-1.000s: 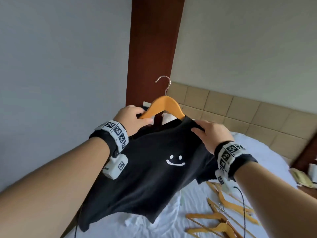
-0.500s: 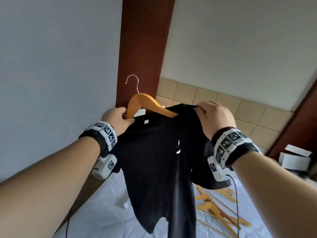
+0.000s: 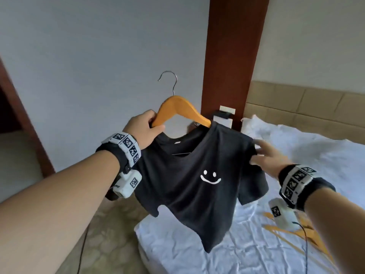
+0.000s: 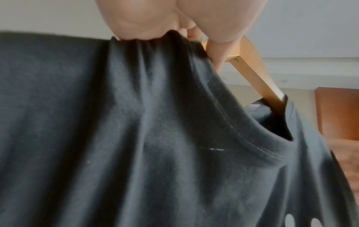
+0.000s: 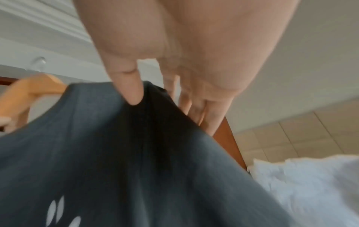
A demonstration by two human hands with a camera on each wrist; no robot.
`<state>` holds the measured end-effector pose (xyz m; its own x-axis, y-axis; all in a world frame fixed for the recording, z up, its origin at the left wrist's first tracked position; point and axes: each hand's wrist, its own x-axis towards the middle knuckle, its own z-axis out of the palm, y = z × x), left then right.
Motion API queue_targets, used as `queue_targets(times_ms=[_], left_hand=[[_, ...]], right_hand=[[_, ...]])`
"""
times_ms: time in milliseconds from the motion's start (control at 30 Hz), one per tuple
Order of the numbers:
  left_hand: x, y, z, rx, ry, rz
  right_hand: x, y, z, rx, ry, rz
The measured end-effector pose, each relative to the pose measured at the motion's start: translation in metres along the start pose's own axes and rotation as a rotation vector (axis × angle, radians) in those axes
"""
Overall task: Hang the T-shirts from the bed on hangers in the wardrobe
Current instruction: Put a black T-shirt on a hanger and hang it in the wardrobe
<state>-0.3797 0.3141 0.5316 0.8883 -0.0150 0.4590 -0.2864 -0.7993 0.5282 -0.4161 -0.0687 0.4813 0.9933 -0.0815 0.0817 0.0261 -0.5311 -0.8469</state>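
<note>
Left hand (image 3: 145,128) clamped round the left end of the wooden hanger (image 3: 178,107), bunching the shirt's left shoulder against it. Black T-shirt (image 3: 189,175) with a white smiley draped on the hanger, held in the air above the bed's (image 3: 296,155) near left corner, well clear of the sheet; right arm of the hanger inside the neck opening, left arm bare. Right hand (image 3: 269,157) at the shirt's right shoulder and sleeve, fingers (image 5: 132,90) loose and spread, thumb tip touching the cloth, gripping nothing. More wooden hangers (image 3: 276,230) lying on the sheet near the bed's right side, under the right wrist. Brown wooden post (image 3: 229,62) behind, against the wall.
</note>
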Motion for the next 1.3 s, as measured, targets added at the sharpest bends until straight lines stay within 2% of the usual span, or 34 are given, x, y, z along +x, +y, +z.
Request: queue_targets(times_ms=[33, 100, 200, 300, 400, 467, 533, 633, 700, 767, 833, 1000, 1067, 1200, 1300], left_hand=[[-0.008, -0.003, -0.012, 0.011, 0.013, -0.013], [-0.020, -0.012, -0.035, 0.042, 0.024, -0.032], [-0.030, -0.033, -0.070, 0.117, 0.056, -0.087], [-0.042, -0.064, -0.104, 0.189, 0.111, -0.216], [-0.054, -0.092, -0.127, 0.197, 0.119, -0.268], [-0.060, -0.108, -0.136, 0.173, 0.117, -0.260], [-0.063, -0.126, -0.146, 0.168, 0.100, -0.239], [-0.064, -0.163, -0.170, 0.185, 0.070, -0.213], [-0.062, -0.196, -0.192, 0.168, 0.074, -0.212], [-0.059, -0.235, -0.219, 0.154, 0.083, -0.219], [-0.056, -0.276, -0.246, 0.141, 0.091, -0.246], [-0.045, -0.374, -0.300, 0.131, 0.098, -0.281], [-0.043, -0.414, -0.322, 0.102, 0.070, -0.334], [-0.045, -0.503, -0.350, 0.127, -0.075, -0.437], [-0.044, -0.560, -0.353, 0.227, -0.087, -0.510]], right_hand=[[-0.007, 0.004, 0.011, -0.051, -0.069, 0.035], [-0.012, 0.004, 0.030, -0.243, -0.076, 0.041], [-0.007, -0.012, 0.044, -0.414, 0.064, -0.027], [-0.004, -0.029, 0.049, -0.514, 0.179, -0.053], [0.008, -0.049, 0.070, -0.703, 0.049, 0.006], [0.019, -0.081, 0.097, -0.651, 0.010, -0.066], [0.028, -0.125, 0.137, -0.492, -0.026, -0.199], [0.039, -0.193, 0.217, -0.332, -0.194, -0.350], [0.048, -0.227, 0.277, -0.408, -0.335, -0.389], [0.055, -0.258, 0.337, -0.560, -0.408, -0.428], [0.058, -0.295, 0.394, -0.615, -0.405, -0.475], [0.073, -0.375, 0.527, -0.473, -0.374, -0.649], [0.087, -0.388, 0.567, -0.438, -0.371, -0.656], [0.130, -0.400, 0.634, -0.413, -0.390, -0.647], [0.162, -0.412, 0.689, -0.439, -0.441, -0.687]])
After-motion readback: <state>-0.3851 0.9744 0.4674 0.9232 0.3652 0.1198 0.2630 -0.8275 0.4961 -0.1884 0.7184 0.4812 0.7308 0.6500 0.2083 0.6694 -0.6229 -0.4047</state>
